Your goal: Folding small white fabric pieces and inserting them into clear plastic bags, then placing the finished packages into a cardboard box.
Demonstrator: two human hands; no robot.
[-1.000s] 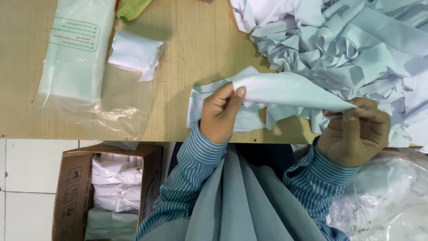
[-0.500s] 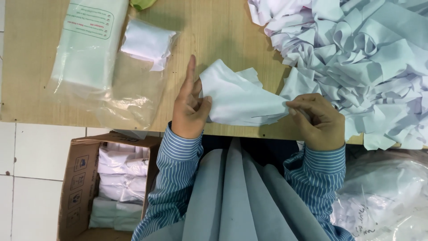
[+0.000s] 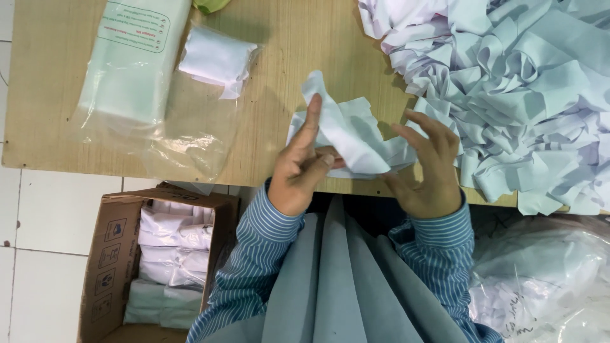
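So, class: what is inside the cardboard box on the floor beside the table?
The cardboard box holds stacked white folded cloth packs in clear wrapping. Its lower layers and bottom are hidden beneath them.

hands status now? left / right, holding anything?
Left hand: closed, pinching the pale cloth piece with its thumb.
Right hand: open, fingers spread, at the cloth's edge; contact cannot be told.
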